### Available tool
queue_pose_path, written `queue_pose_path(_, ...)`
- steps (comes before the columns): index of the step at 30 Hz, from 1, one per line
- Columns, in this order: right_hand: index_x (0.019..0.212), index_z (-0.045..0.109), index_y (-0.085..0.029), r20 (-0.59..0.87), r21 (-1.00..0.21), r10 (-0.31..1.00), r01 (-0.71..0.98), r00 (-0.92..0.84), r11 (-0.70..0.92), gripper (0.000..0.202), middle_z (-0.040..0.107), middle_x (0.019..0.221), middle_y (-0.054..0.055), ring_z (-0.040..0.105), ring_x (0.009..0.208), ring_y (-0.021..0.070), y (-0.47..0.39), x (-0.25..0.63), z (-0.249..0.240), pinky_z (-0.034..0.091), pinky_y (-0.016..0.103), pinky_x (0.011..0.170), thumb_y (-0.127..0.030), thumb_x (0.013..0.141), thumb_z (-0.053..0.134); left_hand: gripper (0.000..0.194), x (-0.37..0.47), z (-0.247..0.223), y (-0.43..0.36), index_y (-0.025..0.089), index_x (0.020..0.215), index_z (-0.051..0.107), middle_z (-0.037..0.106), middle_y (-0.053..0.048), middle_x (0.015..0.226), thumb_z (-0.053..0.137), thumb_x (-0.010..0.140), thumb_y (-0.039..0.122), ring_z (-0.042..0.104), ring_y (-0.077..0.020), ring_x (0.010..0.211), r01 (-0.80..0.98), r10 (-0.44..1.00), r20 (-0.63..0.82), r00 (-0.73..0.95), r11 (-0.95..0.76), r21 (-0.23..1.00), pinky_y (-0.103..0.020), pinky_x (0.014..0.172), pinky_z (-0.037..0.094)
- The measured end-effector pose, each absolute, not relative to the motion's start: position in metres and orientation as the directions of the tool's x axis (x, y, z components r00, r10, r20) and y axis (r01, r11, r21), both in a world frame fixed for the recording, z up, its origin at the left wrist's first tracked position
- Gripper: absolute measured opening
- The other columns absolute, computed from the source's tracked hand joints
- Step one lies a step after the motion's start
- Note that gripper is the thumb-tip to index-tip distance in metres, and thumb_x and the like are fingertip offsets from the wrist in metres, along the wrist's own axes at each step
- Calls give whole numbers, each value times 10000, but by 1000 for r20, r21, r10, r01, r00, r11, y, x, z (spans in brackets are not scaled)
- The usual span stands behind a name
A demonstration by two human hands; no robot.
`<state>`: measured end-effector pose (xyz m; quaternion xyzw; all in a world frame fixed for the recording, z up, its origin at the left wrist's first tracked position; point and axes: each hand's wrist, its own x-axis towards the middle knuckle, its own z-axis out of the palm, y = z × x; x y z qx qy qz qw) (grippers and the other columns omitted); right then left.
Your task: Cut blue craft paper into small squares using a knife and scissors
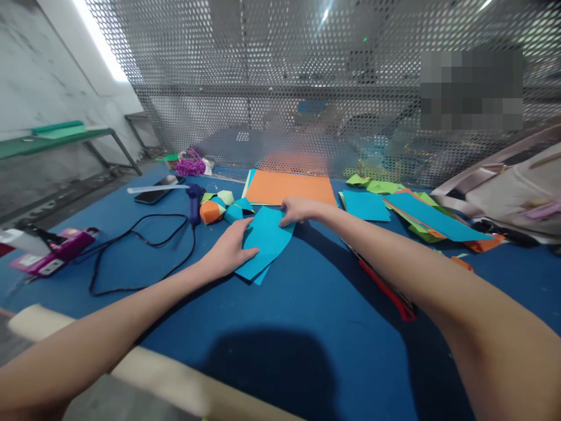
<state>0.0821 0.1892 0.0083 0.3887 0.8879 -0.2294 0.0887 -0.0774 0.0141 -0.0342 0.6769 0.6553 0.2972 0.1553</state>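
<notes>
Perforated grey metal panel rises behind my workplace, and before it spreads a blue tabletop marked by my dark shadow. Near the middle of that surface, between my two hands, lies a piece of bright turquoise-blue paper. It is plain and matte, longer than wide, and set at a slant, its lower end pointing toward me and to the left. Its right edge bends outward to a blunt corner, and a second layer of the same blue peeks out beneath the lower end, slightly out of line.

My left hand rests along the paper's left side, thumb and fingers spread apart, the thumb lying over the top. My right hand is at the upper right, fingers bent down to the edge; I cannot tell whether they pinch the paper or only press it.

Just beyond lies a large orange sheet on top of other paper. To the left are a cluster of small folded paper shapes in orange, green and blue, then a dark purple glue gun with a black cord. To the right lie smaller blue sheets; a red object is partly hidden by my right forearm.
</notes>
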Motion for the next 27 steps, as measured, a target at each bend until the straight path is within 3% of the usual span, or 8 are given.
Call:
queue_pose_path(3,1147,610,-150,-336,-440,669,738,-663,511,307,643,1122,77,645,935,198,191,85,6,557,388,789,-355,919,609,681,-78,-36,14,156,1382,410,494,-182,1410,668,768,298,500,-315,1292,793,979,200,-33,-96,602,-494,1064,420)
queue_pose_path(7,843,689,-140,-190,-639,721,641,-666,424,187,700,793,37,648,731,182,178,102,9,502,280,621,-291,752,752,657,-76,-34,14,168,1362,428,485,-166,1418,668,769,316,481,-309,1306,775,969,243,-48,-117,621,-481,1090,397)
queue_pose_path(11,806,695,-179,-57,-812,742,463,-668,355,186,723,831,30,643,749,174,150,132,23,499,276,643,-338,714,722,720,-75,-23,15,168,1381,402,458,-163,1445,686,756,383,449,-313,1330,718,940,311,-143,-118,686,-483,1110,365)
queue_pose_path(13,783,685,-192,-27,-863,749,393,-662,317,208,725,828,32,645,741,177,137,144,30,513,294,655,-386,710,701,751,-74,-14,14,164,1375,409,491,-158,1414,705,733,417,462,-311,1322,628,947,271,-172,-106,771,-475,1102,375)
queue_pose_path(16,726,670,-205,-4,-947,768,248,-640,202,246,711,758,23,633,677,173,123,154,35,523,316,635,-415,627,749,710,-72,0,11,179,1308,479,613,-125,1263,739,695,426,563,-304,1219,422,987,80,-137,-15,906,-455,1023,455)
queue_pose_path(20,620,624,-198,64,-968,830,169,-554,188,269,622,589,-21,536,522,115,110,160,33,441,264,503,-402,575,793,581,-68,10,3,182,1163,574,703,-89,1089,785,657,372,671,-275,1018,181,992,-125,5,122,976,-412,863,547)
queue_pose_path(24,592,569,-198,60,-940,845,254,-531,226,310,568,520,-42,461,427,77,102,173,28,366,239,448,-442,652,750,344,-72,14,-2,186,912,676,726,-38,913,796,632,343,688,-228,834,249,991,-125,-37,130,960,-331,708,563)
queue_pose_path(27,604,542,-203,-35,-929,818,320,-575,185,335,602,520,-27,468,404,74,98,188,24,351,231,445,-471,703,716,291,-77,19,-3,218,873,716,724,-16,870,799,620,335,674,-213,789,329,990,-133,-40,138,934,-290,647,553)
